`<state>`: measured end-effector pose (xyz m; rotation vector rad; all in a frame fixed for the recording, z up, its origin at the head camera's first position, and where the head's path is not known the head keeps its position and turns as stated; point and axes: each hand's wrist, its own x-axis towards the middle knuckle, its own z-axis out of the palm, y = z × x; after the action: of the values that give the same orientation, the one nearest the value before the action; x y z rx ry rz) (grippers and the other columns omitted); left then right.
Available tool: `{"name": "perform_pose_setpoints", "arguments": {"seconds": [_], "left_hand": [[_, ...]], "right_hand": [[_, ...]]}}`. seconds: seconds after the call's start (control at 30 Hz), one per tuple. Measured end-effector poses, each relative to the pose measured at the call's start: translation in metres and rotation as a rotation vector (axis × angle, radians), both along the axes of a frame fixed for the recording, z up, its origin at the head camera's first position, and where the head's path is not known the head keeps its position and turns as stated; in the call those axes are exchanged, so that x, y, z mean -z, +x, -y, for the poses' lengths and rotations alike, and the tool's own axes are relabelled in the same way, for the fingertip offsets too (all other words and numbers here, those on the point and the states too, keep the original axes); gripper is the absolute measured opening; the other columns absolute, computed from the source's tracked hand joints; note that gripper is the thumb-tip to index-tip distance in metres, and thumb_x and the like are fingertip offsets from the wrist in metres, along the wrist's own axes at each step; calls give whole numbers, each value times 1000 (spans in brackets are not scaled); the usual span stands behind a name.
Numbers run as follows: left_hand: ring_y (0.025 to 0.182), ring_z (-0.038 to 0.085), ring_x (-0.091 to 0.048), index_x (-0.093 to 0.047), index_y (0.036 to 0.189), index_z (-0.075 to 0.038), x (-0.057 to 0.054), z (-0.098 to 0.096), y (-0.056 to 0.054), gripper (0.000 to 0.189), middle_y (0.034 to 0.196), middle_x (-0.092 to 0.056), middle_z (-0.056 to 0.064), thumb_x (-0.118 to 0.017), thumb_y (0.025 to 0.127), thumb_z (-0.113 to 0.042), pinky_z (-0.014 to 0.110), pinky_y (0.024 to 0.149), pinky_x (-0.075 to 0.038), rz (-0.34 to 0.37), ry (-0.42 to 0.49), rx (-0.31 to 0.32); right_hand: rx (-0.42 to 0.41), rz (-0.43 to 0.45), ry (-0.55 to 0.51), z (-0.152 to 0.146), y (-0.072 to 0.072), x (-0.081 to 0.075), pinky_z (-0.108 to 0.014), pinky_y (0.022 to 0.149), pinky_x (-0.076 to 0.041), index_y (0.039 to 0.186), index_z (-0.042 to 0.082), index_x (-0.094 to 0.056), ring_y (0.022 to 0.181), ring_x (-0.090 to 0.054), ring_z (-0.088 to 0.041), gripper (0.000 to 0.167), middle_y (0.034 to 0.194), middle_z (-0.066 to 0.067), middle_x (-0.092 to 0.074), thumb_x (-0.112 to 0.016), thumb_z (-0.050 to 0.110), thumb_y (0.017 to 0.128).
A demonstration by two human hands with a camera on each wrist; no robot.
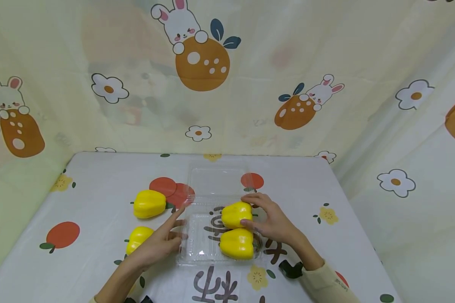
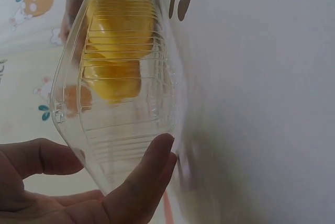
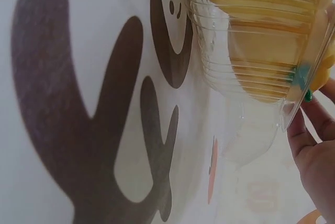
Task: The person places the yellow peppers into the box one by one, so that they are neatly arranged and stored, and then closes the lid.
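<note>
A clear plastic clamshell box [image 1: 201, 252] lies open on the table, its lid [image 1: 218, 179] folded back to the far side. Two yellow bell peppers sit side by side in its right half. My right hand [image 1: 271, 219] grips the far bell pepper [image 1: 235, 215], thumb and fingers at opposite sides of it. The near bell pepper [image 1: 236, 244] lies just below that thumb. At the box's left wall, my left hand [image 1: 161, 244] rests its fingers against the plastic. The left wrist view shows those fingers [image 2: 149, 174] touching the wall from outside.
Two more yellow bell peppers lie on the table left of the box: one further back [image 1: 149, 204], the other [image 1: 138, 239] partly behind my left hand. A white printed cloth [image 1: 299, 181] covers the table. Patterned curtains [image 1: 250, 109] hang behind and along both sides.
</note>
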<state>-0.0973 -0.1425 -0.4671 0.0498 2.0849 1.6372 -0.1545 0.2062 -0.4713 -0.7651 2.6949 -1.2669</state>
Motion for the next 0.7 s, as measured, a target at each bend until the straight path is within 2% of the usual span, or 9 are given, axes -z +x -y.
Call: {"name": "perform_pose_setpoints", "arguments": {"seconds": [0.1, 0.33, 0.7], "left_hand": [[123, 35, -61, -17, 171, -29, -1, 0, 0, 90, 170, -29, 30, -55, 97, 3, 38, 95, -59, -3, 0, 3], [135, 42, -59, -22, 170, -35, 0, -3, 0, 92, 169, -32, 28, -58, 95, 5, 48, 101, -61, 2, -8, -36], [129, 38, -62, -21, 170, -32, 0, -2, 1, 92, 169, -32, 29, -58, 94, 4, 46, 99, -62, 11, -9, -36]], "right_hand": [[-8, -22, -11, -1, -1, 1, -59, 107, -56, 141, 13, -66, 125, -61, -25, 59, 145, -3, -62, -87, 30, 89], [-25, -52, -21, -1, -2, 2, -56, 102, -58, 138, 13, -69, 121, -64, -23, 56, 141, -3, -65, -88, 27, 87], [-32, -41, -5, 0, -3, 3, -56, 105, -58, 138, 12, -69, 124, -64, -27, 57, 142, -5, -64, -88, 30, 87]]}}
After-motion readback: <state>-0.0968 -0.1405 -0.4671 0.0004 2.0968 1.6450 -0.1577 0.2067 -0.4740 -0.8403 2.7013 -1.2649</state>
